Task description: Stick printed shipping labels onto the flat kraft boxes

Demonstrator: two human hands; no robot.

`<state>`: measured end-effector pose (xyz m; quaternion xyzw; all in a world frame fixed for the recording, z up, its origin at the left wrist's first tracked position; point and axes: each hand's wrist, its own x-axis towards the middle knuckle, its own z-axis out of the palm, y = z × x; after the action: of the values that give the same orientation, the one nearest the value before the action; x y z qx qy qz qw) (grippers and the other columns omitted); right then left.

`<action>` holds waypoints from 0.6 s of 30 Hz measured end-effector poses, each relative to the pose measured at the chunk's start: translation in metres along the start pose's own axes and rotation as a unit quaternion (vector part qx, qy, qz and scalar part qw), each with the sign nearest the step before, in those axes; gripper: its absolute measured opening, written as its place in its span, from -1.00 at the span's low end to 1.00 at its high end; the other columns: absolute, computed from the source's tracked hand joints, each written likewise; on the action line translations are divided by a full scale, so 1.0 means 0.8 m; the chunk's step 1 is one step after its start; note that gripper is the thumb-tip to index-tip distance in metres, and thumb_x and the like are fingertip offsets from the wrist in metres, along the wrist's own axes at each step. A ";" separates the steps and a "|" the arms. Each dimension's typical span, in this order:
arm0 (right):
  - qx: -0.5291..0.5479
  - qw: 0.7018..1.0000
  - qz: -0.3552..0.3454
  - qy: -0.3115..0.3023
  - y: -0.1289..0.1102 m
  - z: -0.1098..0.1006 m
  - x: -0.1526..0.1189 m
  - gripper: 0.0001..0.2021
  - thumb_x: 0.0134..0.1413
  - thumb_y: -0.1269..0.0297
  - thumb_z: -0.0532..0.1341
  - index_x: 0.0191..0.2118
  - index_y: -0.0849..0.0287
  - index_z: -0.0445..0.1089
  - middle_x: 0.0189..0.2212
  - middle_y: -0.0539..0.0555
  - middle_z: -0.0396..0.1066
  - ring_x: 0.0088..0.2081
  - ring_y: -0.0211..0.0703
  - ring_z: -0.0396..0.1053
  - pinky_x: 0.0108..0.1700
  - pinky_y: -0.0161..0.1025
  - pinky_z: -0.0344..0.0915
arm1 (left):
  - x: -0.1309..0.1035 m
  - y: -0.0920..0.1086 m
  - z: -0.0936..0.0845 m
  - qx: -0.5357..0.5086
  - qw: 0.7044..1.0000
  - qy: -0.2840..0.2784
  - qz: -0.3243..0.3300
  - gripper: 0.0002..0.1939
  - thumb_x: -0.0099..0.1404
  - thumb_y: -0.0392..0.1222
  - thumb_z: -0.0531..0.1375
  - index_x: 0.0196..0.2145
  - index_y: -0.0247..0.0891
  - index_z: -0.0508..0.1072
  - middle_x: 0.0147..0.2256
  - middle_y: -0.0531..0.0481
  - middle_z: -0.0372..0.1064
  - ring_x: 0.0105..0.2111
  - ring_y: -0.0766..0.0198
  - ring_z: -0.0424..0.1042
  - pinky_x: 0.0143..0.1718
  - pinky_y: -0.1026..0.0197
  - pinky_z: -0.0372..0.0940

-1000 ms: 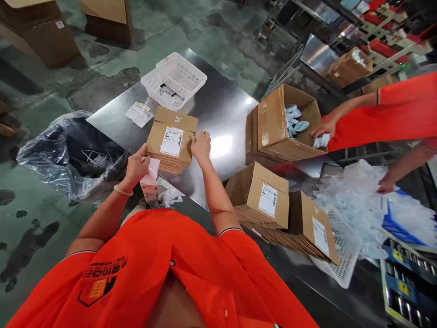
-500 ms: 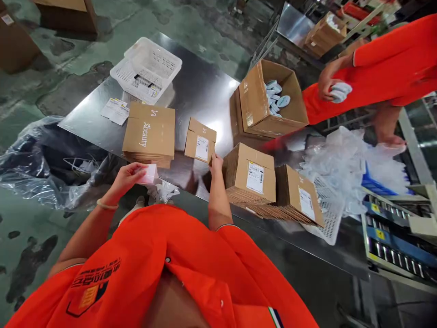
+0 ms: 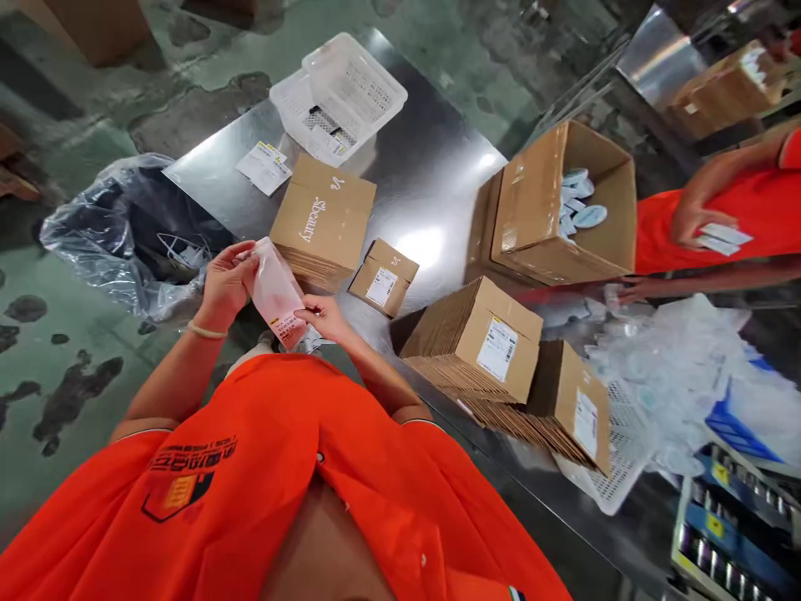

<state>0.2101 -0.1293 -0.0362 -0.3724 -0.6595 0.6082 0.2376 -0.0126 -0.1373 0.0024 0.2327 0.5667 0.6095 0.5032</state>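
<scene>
My left hand [image 3: 230,282] pinches the upper left edge of a pale label sheet [image 3: 274,288], and my right hand [image 3: 324,317] grips its lower right side. The sheet hangs over the near table edge, with print at its bottom end. Just beyond it lies a stack of flat brown cartons [image 3: 325,209] with white lettering. A small labelled carton [image 3: 384,278] rests on the metal table [image 3: 431,150], touched by neither hand. Two rows of folded cartons, a larger one [image 3: 501,334] and a smaller one [image 3: 579,401], lean to the right of my right hand.
A white basket [image 3: 369,83] and loose labels [image 3: 264,167] are at the table's far left. An open carton [image 3: 531,200] holds pale oval items. Clear plastic packs [image 3: 663,367] pile up at right, beside another person's hand [image 3: 692,219]. A lined bin [image 3: 138,225] stands left.
My right hand has let go of the small carton and moved left to the label sheet, which is now spread between both hands. The camera view has shifted.
</scene>
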 end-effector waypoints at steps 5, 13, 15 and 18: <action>0.011 0.994 0.012 0.107 -0.022 0.007 0.012 -0.55 0.10 0.03 0.41 0.06 0.05 0.42 -0.47 -0.15 0.35 -0.46 -0.26 0.26 -0.35 -0.30 0.25 | -0.025 -0.024 -0.010 -0.023 0.997 -0.016 -0.077 -0.09 0.14 0.50 0.40 0.24 -0.15 0.44 -0.28 0.01 0.59 -0.25 0.13 0.61 -0.25 0.18 0.43; -0.022 0.992 0.019 0.121 -0.042 0.004 0.016 -0.72 0.12 0.02 0.36 -0.15 0.08 0.53 -0.53 -0.12 0.28 -0.48 -0.23 0.24 -0.38 -0.26 0.24 | -0.073 -0.014 0.026 0.018 0.991 -0.118 -0.056 -0.05 -0.29 0.01 0.67 0.11 -0.19 0.58 -0.12 -0.10 0.65 -0.20 0.06 0.63 -0.12 0.10 0.51; -0.029 0.991 0.011 0.128 -0.043 -0.001 0.014 -0.74 0.12 0.06 0.37 -0.15 0.09 0.57 -0.50 -0.07 0.39 -0.45 -0.19 0.33 -0.34 -0.23 0.33 | -0.066 -0.011 0.029 0.051 0.990 -0.112 -0.064 -0.20 -0.31 -0.02 0.67 -0.07 -0.29 0.66 -0.21 -0.10 0.65 -0.23 0.04 0.62 -0.11 0.07 0.51; -0.094 0.983 -0.028 0.155 -0.043 -0.008 0.004 -0.83 0.22 0.12 0.34 -0.18 0.06 0.62 -0.41 0.02 0.53 -0.35 -0.11 0.47 -0.23 -0.17 0.44 | -0.054 -0.005 0.037 0.081 0.988 -0.111 -0.064 -0.27 -0.31 0.00 0.67 -0.14 -0.33 0.69 -0.29 -0.11 0.64 -0.25 0.02 0.61 -0.11 0.01 0.52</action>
<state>0.2059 -0.1225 -0.0020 -0.4643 -0.6787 0.4716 0.3182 0.0306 -0.1626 0.0183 0.3020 0.5685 0.4985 0.5806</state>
